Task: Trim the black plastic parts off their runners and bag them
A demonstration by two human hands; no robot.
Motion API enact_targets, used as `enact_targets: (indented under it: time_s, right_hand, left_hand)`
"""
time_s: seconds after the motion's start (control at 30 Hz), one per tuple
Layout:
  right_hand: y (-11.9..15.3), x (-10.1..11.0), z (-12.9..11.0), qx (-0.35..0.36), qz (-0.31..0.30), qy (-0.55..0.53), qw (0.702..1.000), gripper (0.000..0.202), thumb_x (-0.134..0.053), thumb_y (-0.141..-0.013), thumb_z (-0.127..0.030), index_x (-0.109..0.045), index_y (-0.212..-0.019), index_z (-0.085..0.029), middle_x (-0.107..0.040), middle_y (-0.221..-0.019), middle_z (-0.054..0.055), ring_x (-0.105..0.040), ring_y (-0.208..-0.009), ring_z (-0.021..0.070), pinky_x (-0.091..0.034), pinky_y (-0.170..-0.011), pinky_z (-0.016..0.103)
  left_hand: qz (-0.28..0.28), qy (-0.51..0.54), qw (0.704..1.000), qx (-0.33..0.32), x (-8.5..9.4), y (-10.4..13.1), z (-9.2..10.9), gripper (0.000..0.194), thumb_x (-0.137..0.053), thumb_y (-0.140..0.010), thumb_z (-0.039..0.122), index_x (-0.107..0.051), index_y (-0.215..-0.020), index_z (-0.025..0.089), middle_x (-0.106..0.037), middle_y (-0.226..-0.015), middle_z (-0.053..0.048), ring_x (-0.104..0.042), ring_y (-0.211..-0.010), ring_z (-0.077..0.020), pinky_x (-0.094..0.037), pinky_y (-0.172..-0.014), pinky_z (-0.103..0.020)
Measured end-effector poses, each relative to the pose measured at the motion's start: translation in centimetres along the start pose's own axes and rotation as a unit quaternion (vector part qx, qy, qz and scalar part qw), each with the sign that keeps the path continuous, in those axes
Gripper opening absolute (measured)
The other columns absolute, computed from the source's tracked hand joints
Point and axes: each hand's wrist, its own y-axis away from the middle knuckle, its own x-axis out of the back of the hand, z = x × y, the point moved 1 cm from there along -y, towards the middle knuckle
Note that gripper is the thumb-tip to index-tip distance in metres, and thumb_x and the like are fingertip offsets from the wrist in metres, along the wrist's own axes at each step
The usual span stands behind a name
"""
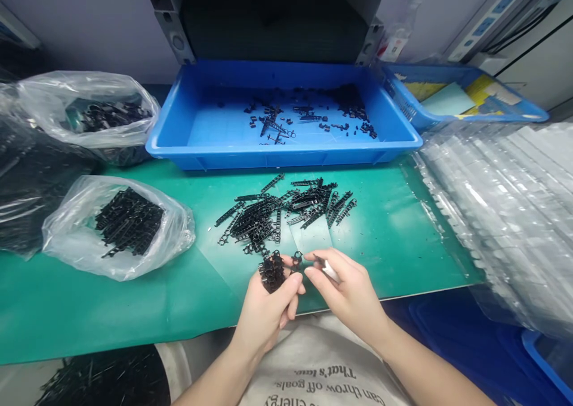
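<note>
My left hand [264, 310] is closed around a bunch of small black plastic parts [271, 271]. One more black part with ring shapes [296, 261] sticks up by its thumb and fingertips. Close on the right, my right hand [347, 289] is closed on a small white-handled tool [330, 270] with a dark end; its exact kind is mostly hidden by the fingers. The right fingertips are near the single black part, with a narrow gap visible. Just beyond both hands lies a loose pile of black ladder-like plastic strips [259, 218] on the green mat [215, 298].
A blue tray [282, 152] with scattered black bits stands behind the pile. On the left are two clear bags [67, 239] of black parts. Stacked clear plastic trays [505, 209] and a blue basket [487, 116] occupy the right. A bin of black scraps [107, 382] sits below, front left.
</note>
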Motion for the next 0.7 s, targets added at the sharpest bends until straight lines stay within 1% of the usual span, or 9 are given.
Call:
enact_targets:
  time_s: [0.03,0.1,0.17,0.23,0.37,0.43,0.5,0.63,0.7]
  right_hand:
    - [-0.1,0.0,-0.1,-0.001,0.018,-0.010,1.000,0.008,-0.053,-0.084,-0.021,-0.059,-0.083,-0.017,-0.061,-0.074,0.002,-0.057,-0.064,0.0149,-0.045,-0.057,0.025]
    - [-0.3,-0.1,-0.2,0.009,0.039,-0.028,0.999,0.008,-0.055,-0.082,-0.017,-0.059,-0.075,-0.018,-0.057,-0.067,0.000,-0.054,-0.059,0.0133,-0.043,-0.054,0.023]
    - [-0.4,-0.4,-0.3,0.024,0.034,-0.045,0.998,0.008,-0.056,-0.081,-0.016,-0.061,-0.076,-0.018,-0.056,-0.067,0.000,-0.053,-0.059,0.0130,-0.043,-0.053,0.023]
    - [-0.4,-0.7,-0.3,0.029,0.030,-0.058,0.997,0.007,-0.058,-0.080,-0.016,-0.064,-0.078,-0.017,-0.056,-0.068,0.001,-0.054,-0.060,0.0133,-0.044,-0.054,0.023]
    - [-0.2,-1.4,-0.4,0.017,0.043,-0.065,0.997,0.009,-0.056,-0.081,-0.016,-0.063,-0.076,-0.018,-0.056,-0.068,0.002,-0.054,-0.061,0.0138,-0.044,-0.054,0.024]
    - [-0.2,-1.5,-0.6,0.012,0.044,-0.059,0.997,0.011,-0.052,-0.081,-0.015,-0.061,-0.075,-0.018,-0.054,-0.068,0.002,-0.053,-0.060,0.0137,-0.042,-0.054,0.024]
    - [-0.6,-1.3,-0.8,-0.005,0.024,-0.056,0.998,0.012,-0.049,-0.081,-0.014,-0.057,-0.072,-0.018,-0.052,-0.068,0.001,-0.050,-0.058,0.0132,-0.040,-0.052,0.024]
    - [-1.8,-0.2,-0.9,-0.068,-0.049,-0.091,0.992,0.018,-0.045,-0.079,-0.017,-0.046,-0.062,-0.019,-0.045,-0.063,-0.002,-0.044,-0.056,0.0121,-0.036,-0.052,0.023]
    - [-2.2,0.3,-0.7,-0.083,-0.063,-0.094,0.990,0.019,-0.042,-0.080,-0.019,-0.042,-0.061,-0.020,-0.042,-0.061,-0.002,-0.043,-0.056,0.0122,-0.034,-0.051,0.022]
  left_hand:
    - [0.013,-0.013,1.000,0.001,0.0,0.0,0.0,0.032,-0.063,-0.070,0.034,-0.046,-0.090,0.015,-0.057,-0.059,0.004,-0.032,-0.029,-0.0003,-0.019,-0.028,-0.011]
    - [0.034,-0.051,0.998,0.000,0.1,0.0,-0.1,0.030,-0.061,-0.070,0.034,-0.046,-0.090,0.016,-0.056,-0.054,0.005,-0.032,-0.029,-0.0020,-0.019,-0.027,-0.012]
    - [0.049,-0.098,0.994,-0.009,0.0,0.0,-0.1,0.026,-0.058,-0.071,0.034,-0.046,-0.087,0.017,-0.050,-0.044,0.008,-0.030,-0.028,-0.0033,-0.021,-0.028,-0.013]
    - [0.070,-0.149,0.986,-0.025,-0.1,0.1,0.0,0.021,-0.057,-0.072,0.034,-0.047,-0.083,0.018,-0.045,-0.038,0.010,-0.030,-0.028,-0.0045,-0.023,-0.030,-0.015]
    - [0.129,-0.245,0.956,-0.096,-0.3,0.5,0.1,0.017,-0.057,-0.070,0.031,-0.052,-0.079,0.019,-0.049,-0.042,0.007,-0.044,-0.037,-0.0088,-0.037,-0.041,-0.019]
    - [0.144,-0.260,0.947,-0.118,-0.2,0.7,0.2,0.016,-0.057,-0.070,0.031,-0.054,-0.078,0.019,-0.050,-0.043,0.006,-0.047,-0.040,-0.0104,-0.039,-0.044,-0.020]
    - [0.133,-0.247,0.954,-0.104,-0.2,0.8,0.3,0.015,-0.057,-0.070,0.031,-0.053,-0.077,0.019,-0.049,-0.042,0.007,-0.043,-0.036,-0.0093,-0.035,-0.039,-0.020]
    - [0.089,-0.187,0.977,-0.046,-0.3,0.7,0.4,0.016,-0.056,-0.070,0.030,-0.049,-0.077,0.018,-0.050,-0.041,0.006,-0.030,-0.027,-0.0052,-0.025,-0.031,-0.018]
    - [0.081,-0.154,0.984,-0.027,-0.4,0.6,0.3,0.019,-0.056,-0.071,0.032,-0.048,-0.079,0.017,-0.052,-0.042,0.005,-0.028,-0.026,-0.0045,-0.023,-0.029,-0.017]
